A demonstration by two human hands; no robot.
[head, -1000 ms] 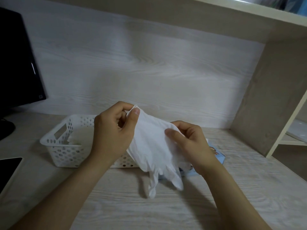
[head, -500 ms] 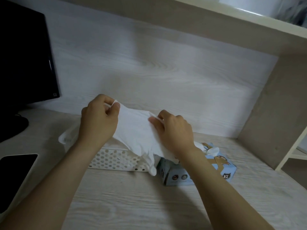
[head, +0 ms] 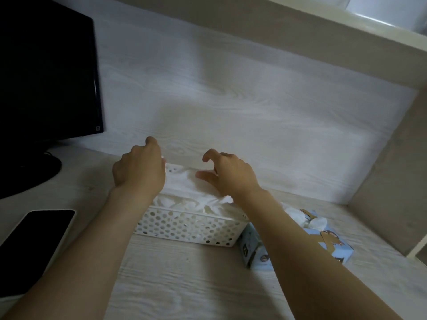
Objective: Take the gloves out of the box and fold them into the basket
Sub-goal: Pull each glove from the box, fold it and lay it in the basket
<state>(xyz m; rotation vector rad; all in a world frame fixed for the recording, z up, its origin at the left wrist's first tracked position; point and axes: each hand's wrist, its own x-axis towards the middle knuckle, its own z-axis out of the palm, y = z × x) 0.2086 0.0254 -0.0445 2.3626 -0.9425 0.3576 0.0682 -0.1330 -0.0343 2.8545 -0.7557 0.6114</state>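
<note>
- The basket [head: 184,225], white with round holes, sits on the desk [head: 184,285] at the centre of the frame.
- White gloves [head: 184,195] lie piled inside the basket, heaped above its near rim.
- The left hand [head: 138,169] is over the basket's far left end, back of the hand up and fingers bent downward out of sight. I cannot tell whether it grips a glove.
- The right hand [head: 228,179] is over the right part of the pile, fingers spread and loosely curved, thumb stretched toward the left. It holds nothing. Whether the thumb touches the gloves is unclear.
- The box [head: 332,243], light blue with a cartoon print, lies just beside the basket's right end, partly behind the right forearm. White glove material pokes from its top.
- A black monitor [head: 46,77] fills the upper left of the frame.
- A dark-screened phone [head: 32,245] lies flat on the desk at the lower left edge.
- A shelf [head: 277,26] runs across the top of the frame.
</note>
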